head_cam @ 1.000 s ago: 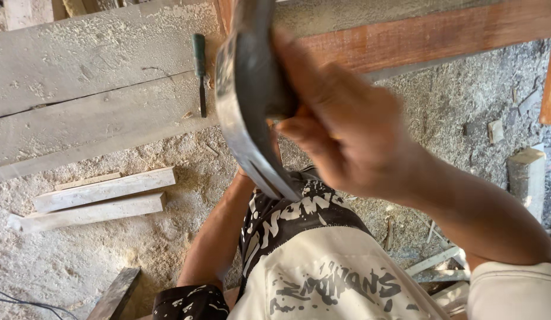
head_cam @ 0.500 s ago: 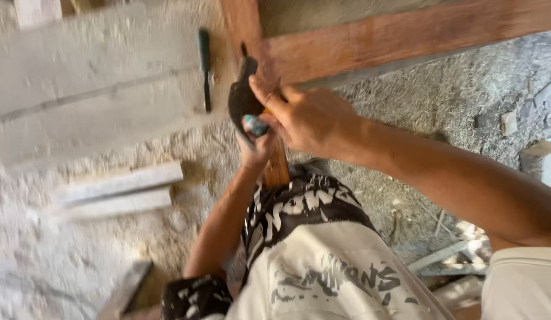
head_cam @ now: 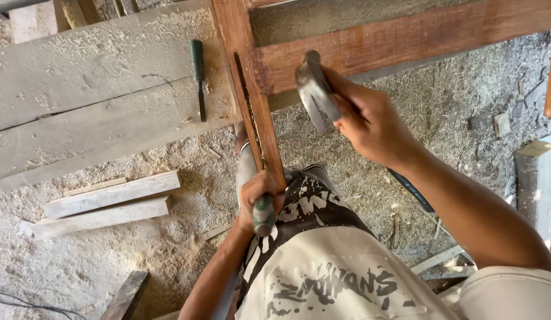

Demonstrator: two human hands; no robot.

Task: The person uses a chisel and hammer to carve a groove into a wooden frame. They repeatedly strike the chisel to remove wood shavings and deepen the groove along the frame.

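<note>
Left hand (head_cam: 259,198) clamped on chisel (head_cam: 263,214) handle, blade set in slot of reddish frame (head_cam: 251,95). Right hand (head_cam: 370,121) grips hammer (head_cam: 314,89) — steel head heavy, rigid; you hold handle low, firm.

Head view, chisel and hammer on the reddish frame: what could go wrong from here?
1. The right hand holds the hammer raised and off to the side of the chisel; a stray blow could hit the left hand wrapped round the handle.
2. The chisel sits in a narrow slot near the edge of the reddish rail; hard strikes might split it.
</note>
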